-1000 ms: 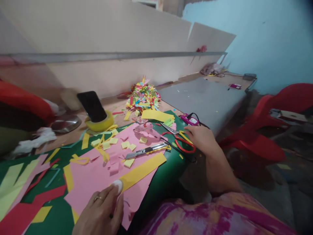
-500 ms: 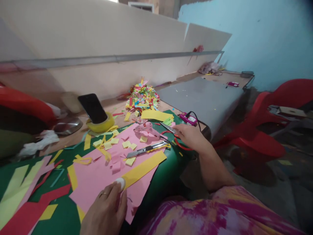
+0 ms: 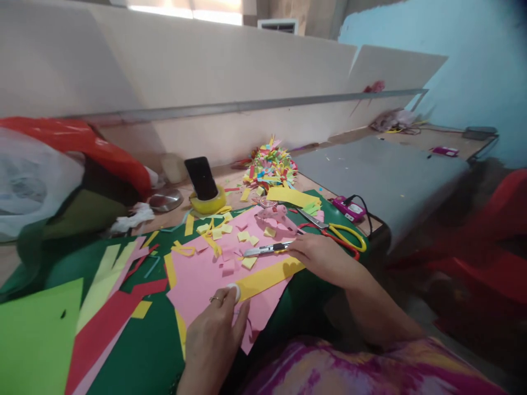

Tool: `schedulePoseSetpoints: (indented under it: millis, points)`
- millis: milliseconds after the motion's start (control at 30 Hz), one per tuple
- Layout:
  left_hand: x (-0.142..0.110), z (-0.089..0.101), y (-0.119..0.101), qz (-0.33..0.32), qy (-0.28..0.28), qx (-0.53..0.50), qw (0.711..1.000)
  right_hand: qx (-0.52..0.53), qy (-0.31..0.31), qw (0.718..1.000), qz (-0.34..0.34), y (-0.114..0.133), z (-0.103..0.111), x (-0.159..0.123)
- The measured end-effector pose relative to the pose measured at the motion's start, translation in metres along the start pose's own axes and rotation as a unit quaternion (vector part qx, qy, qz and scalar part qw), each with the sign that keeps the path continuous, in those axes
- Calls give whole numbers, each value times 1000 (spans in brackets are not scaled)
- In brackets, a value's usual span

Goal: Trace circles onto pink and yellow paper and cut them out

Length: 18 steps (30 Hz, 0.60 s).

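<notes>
My left hand (image 3: pixel 214 329) is closed at the fingertips on a small white round disc (image 3: pixel 234 292), which sits at the near end of a yellow paper strip (image 3: pixel 265 280). Beneath them lies a sheet of pink paper (image 3: pixel 197 285). The fingers of my right hand (image 3: pixel 323 259) close over the rear end of a utility knife (image 3: pixel 267 249), whose blade points left; its rear end is hidden. Just beyond that hand, scissors (image 3: pixel 346 237) with red and yellow handles lie on the green surface. A pink glue gun (image 3: pixel 278 216) rests behind the knife.
A phone (image 3: pixel 201 178) leans in a yellow tape roll (image 3: pixel 209 204). Behind is a heap of coloured paper snippets (image 3: pixel 272 164). A magenta box with a cord (image 3: pixel 349 209) stands to the right. Red strips (image 3: pixel 107 318) and green paper (image 3: pixel 39 334) lie at left.
My right hand has let go of the scissors and moved to the rear of the utility knife. My left hand stays on the white disc. The view has swung left.
</notes>
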State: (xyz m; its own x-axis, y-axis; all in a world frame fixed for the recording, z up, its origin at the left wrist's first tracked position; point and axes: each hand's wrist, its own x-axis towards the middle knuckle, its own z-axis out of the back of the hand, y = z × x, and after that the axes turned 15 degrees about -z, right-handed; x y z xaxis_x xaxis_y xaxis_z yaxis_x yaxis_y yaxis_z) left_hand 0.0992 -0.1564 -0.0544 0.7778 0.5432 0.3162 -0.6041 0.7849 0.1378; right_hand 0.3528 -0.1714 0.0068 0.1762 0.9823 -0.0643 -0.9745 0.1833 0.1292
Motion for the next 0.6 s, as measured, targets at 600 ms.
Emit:
schedulePoseSetpoints:
  millis: [600]
  points:
    - [-8, -16, 8, 11, 38, -48, 998, -81, -58, 968, -230, -65, 44, 13]
